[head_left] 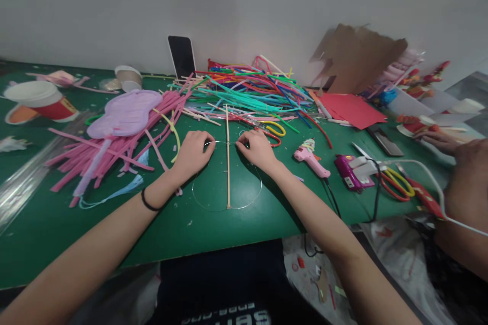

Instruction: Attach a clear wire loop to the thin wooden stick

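Note:
A thin wooden stick [228,175] lies upright in view on the green table, between my hands. A fine wire loop [244,207] crosses the stick's lower end and curves up on both sides. My left hand [195,151] pinches the wire just left of the stick. On the other side, my right hand [256,147] pinches the wire with thumb and finger, close to the stick. Scissors with yellow and orange handles [275,129] lie beyond my right hand.
Coloured pipe cleaners [244,92] are heaped at the back. A lilac fan-shaped piece [124,111] rests on pink strips at left. Right stand a pink glue gun [312,160], a purple power strip [348,172] and a co-worker's hand [438,139]. A phone [182,56] leans on the wall.

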A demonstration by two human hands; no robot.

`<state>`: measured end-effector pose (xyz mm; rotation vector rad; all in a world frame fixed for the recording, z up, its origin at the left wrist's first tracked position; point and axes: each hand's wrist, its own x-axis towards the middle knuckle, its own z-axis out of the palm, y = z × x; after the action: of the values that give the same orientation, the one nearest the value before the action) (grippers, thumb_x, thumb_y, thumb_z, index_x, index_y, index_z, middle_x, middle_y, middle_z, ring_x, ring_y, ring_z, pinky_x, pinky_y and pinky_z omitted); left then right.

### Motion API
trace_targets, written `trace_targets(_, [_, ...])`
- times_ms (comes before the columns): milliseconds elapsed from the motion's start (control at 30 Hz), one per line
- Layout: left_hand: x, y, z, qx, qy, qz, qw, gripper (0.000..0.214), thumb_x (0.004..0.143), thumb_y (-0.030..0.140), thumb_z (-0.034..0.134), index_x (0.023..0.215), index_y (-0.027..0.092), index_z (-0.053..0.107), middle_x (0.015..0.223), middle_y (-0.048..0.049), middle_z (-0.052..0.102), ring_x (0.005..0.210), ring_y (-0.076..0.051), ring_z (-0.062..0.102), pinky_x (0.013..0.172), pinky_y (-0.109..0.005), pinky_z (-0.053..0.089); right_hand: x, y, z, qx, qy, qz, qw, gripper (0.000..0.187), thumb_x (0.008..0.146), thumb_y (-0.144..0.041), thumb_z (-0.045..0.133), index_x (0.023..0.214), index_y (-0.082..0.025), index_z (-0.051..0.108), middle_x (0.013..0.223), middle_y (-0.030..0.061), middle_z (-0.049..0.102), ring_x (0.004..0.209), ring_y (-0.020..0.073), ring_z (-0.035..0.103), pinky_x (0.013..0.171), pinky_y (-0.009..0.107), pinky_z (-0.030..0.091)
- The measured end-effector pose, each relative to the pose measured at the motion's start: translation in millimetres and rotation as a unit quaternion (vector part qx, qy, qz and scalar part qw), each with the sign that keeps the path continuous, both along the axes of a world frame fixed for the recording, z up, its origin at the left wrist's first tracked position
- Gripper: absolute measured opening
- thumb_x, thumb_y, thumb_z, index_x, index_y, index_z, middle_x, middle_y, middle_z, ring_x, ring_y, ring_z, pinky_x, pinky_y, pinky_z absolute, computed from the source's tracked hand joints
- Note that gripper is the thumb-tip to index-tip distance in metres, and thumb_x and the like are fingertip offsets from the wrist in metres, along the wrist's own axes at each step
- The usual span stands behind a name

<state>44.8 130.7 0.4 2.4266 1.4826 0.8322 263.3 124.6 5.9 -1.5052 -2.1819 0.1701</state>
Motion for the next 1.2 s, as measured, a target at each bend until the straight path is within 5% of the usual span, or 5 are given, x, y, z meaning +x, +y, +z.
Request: trace_targets(1200, [3.1, 2.9, 0.2, 0.013, 0.023, 0.019, 0.999, 0.021, 0.093, 0.037, 0.048, 0.08, 0.022, 0.055, 0.085, -0.0083, 0.063, 0.09, -0.028, 0.054, 0.087, -0.044, 0.042, -3.0, 1.1, -3.3, 0.025, -0.005, -0.019, 0.999, 0.015, 0.092, -0.028, 0.059, 0.078, -0.021, 0.061, 0.082, 0.0059, 0.067, 0.084, 0.0245, 0.057, 0.089, 0.039, 0.041])
